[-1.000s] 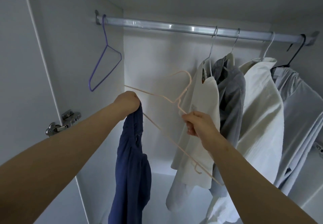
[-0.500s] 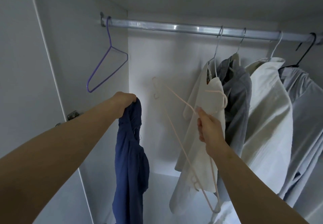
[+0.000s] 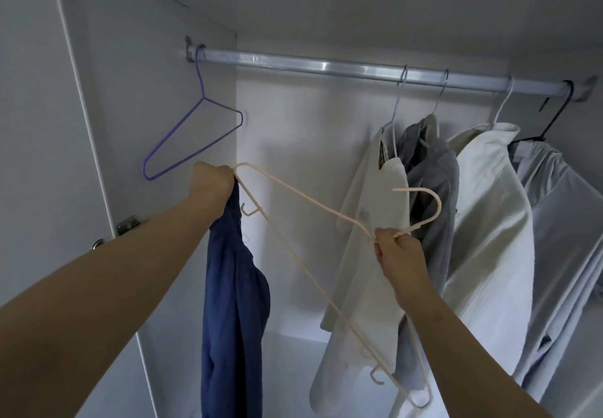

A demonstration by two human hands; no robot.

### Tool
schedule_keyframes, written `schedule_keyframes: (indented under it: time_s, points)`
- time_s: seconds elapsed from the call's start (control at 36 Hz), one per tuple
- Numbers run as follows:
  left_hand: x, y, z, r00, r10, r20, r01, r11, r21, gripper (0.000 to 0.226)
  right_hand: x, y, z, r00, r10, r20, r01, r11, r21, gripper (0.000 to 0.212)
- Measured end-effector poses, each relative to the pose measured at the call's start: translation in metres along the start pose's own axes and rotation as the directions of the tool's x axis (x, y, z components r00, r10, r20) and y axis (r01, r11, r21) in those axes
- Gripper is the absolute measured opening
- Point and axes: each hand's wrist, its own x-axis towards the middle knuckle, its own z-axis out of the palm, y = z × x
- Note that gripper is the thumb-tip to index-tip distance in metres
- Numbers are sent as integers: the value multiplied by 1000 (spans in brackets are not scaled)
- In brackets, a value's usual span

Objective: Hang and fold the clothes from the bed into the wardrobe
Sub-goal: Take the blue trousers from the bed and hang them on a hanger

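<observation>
In the white wardrobe [image 3: 130, 91], below its silver metal rail [image 3: 326, 67], a dark navy cloth garment [image 3: 231, 303] dangles. The shoulder tip of a thin pale pink wire hanger [image 3: 293, 192] meets the garment's top. The left hand [image 3: 212, 183] clutches that top and the right hand [image 3: 396, 254] pinches the hanger's neck. This looks like the hanging step; next the tip likely needs threading into the garment's opening.

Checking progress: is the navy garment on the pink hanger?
No. The navy garment hangs bunched from the left hand; the right hand holds the bare pink hanger.
</observation>
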Motion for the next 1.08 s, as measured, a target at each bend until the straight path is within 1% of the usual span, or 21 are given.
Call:
schedule_keyframes:
  time_s: [0.06, 0.11, 0.14, 0.17, 0.22, 0.28, 0.33, 0.42, 0.47, 0.58, 0.64, 0.69, 0.72, 0.78, 0.83, 0.89, 0.94, 1.0, 1.08]
  points:
    - [2, 0, 0, 994, 87, -64, -84, 996, 42, 30, 0, 1, 0, 999, -51, 6, 52, 997, -55, 43]
    - [-3, 0, -3, 971, 232, -61, -223, 967, 127, 21, -1, 2, 2, 995, -90, 35, 93, 989, -111, 44]
    - [-6, -1, -4, 952, 306, -26, -295, 934, 201, 12, -1, 3, 4, 994, -98, 39, 102, 986, -132, 45]
    - [-9, -3, -4, 932, 362, 39, -357, 890, 283, 6, -1, 4, 5, 994, -102, 37, 106, 984, -146, 45]
    - [-12, -6, -1, 893, 418, 167, -448, 787, 424, 11, -1, 4, 9, 995, -99, 32, 103, 984, -145, 45]
    - [-17, -5, 2, 864, 442, 243, -503, 728, 465, 12, -2, 1, 13, 995, -94, 30, 97, 987, -130, 42]
    - [-24, -1, 6, 838, 472, 272, -545, 699, 464, 11, -2, -4, 16, 995, -99, 25, 102, 985, -138, 41]
    - [-28, 9, 10, 788, 541, 293, -614, 671, 415, 11, -2, -14, 21, 993, -116, 34, 120, 983, -143, 41]
    - [-30, 17, 9, 756, 577, 309, -654, 659, 370, 9, 0, -21, 24, 990, -134, 36, 137, 981, -139, 43]
    - [-34, 31, 9, 674, 637, 375, -736, 626, 258, 4, 5, -36, 28, 976, -212, 57, 219, 960, -176, 45]
    - [-36, 34, 8, 629, 663, 405, -772, 594, 226, 8, 7, -43, 28, 971, -229, 61, 237, 955, -179, 44]
    - [-34, 36, 5, 592, 691, 415, -805, 538, 251, 13, 9, -48, 29, 974, -218, 58, 225, 960, -165, 42]
    - [-31, 36, 3, 584, 707, 400, -812, 508, 288, 16, 11, -50, 29, 975, -214, 50, 220, 963, -157, 42]
    - [-22, 36, -3, 601, 737, 310, -787, 477, 391, 22, 15, -53, 27, 976, -217, 33, 219, 967, -133, 43]
    - [-15, 36, -10, 639, 742, 200, -729, 502, 465, 23, 17, -55, 24, 979, -200, 33, 202, 974, -100, 42]
    - [-15, 38, -13, 669, 725, 164, -690, 524, 500, 22, 18, -56, 22, 983, -177, 40, 180, 980, -86, 43]
    - [-20, 40, -14, 695, 691, 196, -682, 548, 484, 23, 17, -57, 23, 985, -171, 40, 173, 982, -78, 46]
    - [-29, 43, -13, 695, 669, 263, -707, 570, 420, 22, 14, -58, 27, 985, -168, 43, 171, 982, -76, 48]
    - [-42, 45, -7, 631, 677, 379, -776, 569, 273, 18, 6, -62, 34, 984, -168, 63, 173, 982, -81, 47]
